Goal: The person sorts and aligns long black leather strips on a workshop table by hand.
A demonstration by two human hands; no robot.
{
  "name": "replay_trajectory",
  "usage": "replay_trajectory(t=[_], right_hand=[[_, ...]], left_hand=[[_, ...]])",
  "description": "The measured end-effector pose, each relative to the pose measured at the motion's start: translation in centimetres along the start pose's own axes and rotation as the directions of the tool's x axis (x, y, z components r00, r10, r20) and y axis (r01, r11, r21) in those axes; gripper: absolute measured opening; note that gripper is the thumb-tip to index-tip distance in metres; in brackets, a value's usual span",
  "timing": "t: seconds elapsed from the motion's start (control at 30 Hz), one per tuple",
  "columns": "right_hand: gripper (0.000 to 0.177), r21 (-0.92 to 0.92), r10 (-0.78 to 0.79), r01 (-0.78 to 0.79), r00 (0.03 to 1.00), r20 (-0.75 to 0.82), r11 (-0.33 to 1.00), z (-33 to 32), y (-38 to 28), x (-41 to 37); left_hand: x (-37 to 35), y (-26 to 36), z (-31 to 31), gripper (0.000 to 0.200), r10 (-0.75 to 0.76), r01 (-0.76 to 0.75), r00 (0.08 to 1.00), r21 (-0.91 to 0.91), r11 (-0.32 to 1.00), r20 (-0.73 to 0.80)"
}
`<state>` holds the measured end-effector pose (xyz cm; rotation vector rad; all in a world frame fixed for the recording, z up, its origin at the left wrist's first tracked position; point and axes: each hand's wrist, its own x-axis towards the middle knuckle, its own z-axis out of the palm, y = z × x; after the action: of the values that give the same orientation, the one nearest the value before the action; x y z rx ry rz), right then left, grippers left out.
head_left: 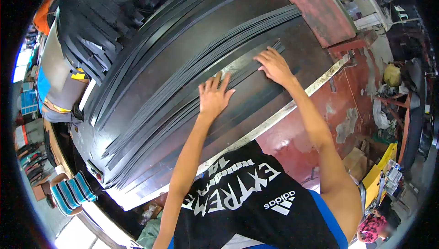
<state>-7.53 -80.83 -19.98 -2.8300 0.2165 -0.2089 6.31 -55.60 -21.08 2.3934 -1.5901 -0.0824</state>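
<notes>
Wearing black shirt (242, 198). Resting left hand (213, 97) with open grip, fingers spread, on thin black strips (176, 117) lying lengthwise on worktop (315, 43). Bending right hand (275, 67) over same strips near right ends; cannot tell if pinching any. Farther across, see long strip bundle (219, 44). At right end, see red box-like block (321, 12); cannot make out contents.

The black shirt (247, 194) reads "EXTREME" in white, with "adidas" by its striped logo (281, 208).
</notes>
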Motion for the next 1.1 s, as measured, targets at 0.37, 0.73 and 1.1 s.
replay_trajectory(t=[0.37,0.73,1.1], right_hand=[[0.044,-0.106,0.221,-0.228,0.972,-0.076,0.968,-2.1,8.8,-0.1],[0.044,0.006,0.206,-0.207,0.976,-0.076,0.978,-2.2,9.9,0.2],[0.046,0.004,0.15,-0.151,0.971,-0.184,0.988,-1.4,9.9,-0.4]], left_hand=[[-1.6,-1.4,-0.5,0.064,-0.025,0.016,0.995,-0.097,0.995,-0.097],[1.3,-4.7,-1.3,0.02,0.038,-0.028,0.972,0.046,0.999,-0.233],[3.3,-6.8,-1.7,0.015,0.204,-0.167,0.973,0.286,0.944,-0.105]])
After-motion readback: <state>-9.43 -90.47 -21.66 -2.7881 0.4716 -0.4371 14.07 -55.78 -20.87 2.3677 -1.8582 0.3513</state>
